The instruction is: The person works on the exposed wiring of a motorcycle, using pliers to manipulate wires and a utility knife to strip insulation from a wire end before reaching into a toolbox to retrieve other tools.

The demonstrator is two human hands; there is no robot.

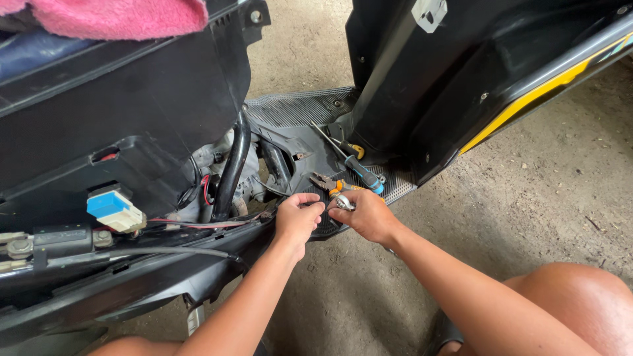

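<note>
Two hands meet at the near edge of a scooter's footboard (297, 109), almost touching each other. The left hand (298, 219) is curled narrow, its fingertips pinched on the lip of the black panel beside a dark tube (231, 165) that runs up into the open bodywork. The right hand (366, 214) is closed around a small shiny metal part (343, 202), which peeks out between thumb and forefinger; what kind of part it is cannot be told.

Just beyond the right hand's knuckles lie pliers (328, 183) with orange grips, jaws pointing up and left toward the frame opening, handles toward the right hand. The right hand is plainly the nearer of the two to them. Past the pliers a blue-handled screwdriver (362, 173) lies slantwise, its shaft running up-left, and a second one with a yellow handle (353, 148) sits just behind it, against the upright black front panel (422, 86).

To the left, red wires (198, 223) trail toward a blue-and-white connector (113, 209), well apart from both hands. Open room lies toward the person: bare concrete floor (547, 191) below and to the right of the footboard's edge, with the person's knee (573, 296) at the lower right. A pink cloth (119, 16) rests on top at upper left.
</note>
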